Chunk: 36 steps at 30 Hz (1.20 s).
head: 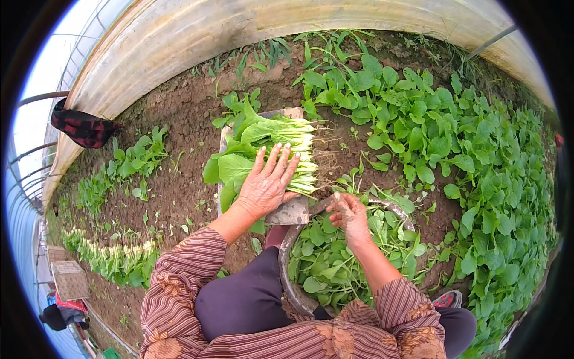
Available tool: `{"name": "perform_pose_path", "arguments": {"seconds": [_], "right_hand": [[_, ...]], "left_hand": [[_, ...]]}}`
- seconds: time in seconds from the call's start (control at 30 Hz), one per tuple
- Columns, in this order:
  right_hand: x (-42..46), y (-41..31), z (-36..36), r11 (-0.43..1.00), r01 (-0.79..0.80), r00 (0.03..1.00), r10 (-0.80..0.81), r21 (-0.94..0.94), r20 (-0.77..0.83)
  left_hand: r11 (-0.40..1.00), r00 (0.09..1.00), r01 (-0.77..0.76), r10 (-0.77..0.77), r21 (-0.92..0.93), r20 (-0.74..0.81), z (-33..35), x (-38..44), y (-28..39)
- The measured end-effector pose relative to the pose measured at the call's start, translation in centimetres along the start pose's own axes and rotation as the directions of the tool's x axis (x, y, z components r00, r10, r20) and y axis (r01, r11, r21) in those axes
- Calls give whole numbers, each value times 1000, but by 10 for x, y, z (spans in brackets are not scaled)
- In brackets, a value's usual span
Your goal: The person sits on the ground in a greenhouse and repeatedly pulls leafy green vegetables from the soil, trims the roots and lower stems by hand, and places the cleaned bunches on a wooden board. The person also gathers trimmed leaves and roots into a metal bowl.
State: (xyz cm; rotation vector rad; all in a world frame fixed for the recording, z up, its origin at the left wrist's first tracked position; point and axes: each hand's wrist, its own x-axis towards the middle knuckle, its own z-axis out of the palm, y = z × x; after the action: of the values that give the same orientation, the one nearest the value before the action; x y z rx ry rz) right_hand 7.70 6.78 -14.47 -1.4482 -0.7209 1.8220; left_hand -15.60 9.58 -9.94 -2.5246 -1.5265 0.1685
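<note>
My left hand (268, 184) lies flat, fingers apart, on a row of leafy greens (296, 134) with pale stems and thin roots pointing right. The greens rest on a small board (289, 213) on the soil, their leaves towards the left. My right hand (347, 215) is raised over the rim of a round basin (293, 287), its fingers curled and the thumb near the index finger. Whether something small is between those fingertips cannot be told. Loose green leaves (332, 269) fill much of the basin, between my legs.
Dense leafy plants (489, 179) grow along the right. Bundled greens (119, 258) lie in a row on the soil at left, near a crate (70, 280). A dark red checked cloth (85, 128) hangs by the plastic greenhouse wall (188, 40). Smaller plants (139, 157) stand at left.
</note>
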Motion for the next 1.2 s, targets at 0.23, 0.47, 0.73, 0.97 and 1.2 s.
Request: {"name": "perform_pose_path", "arguments": {"seconds": [0.23, 0.47, 0.73, 0.97, 1.2], "right_hand": [[12, 12, 34, 994, 96, 986, -89, -44, 143], [8, -6, -17, 911, 115, 989, -66, -396, 136], [-16, -42, -49, 254, 445, 894, -64, -859, 444], [29, -10, 17, 1000, 8, 983, -8, -1, 183], [35, 0, 41, 991, 126, 989, -129, 43, 67]], "left_hand": [[1000, 1000, 11, -10, -15, 29, -6, -6, 9], [999, 995, 25, -21, -45, 93, -16, -6, 9], [999, 996, 41, -41, -4, 82, -3, -6, 8], [999, 995, 43, -40, -32, 91, -1, 0, 7], [988, 983, 137, -145, 68, 115, 8, 4, 24]]}}
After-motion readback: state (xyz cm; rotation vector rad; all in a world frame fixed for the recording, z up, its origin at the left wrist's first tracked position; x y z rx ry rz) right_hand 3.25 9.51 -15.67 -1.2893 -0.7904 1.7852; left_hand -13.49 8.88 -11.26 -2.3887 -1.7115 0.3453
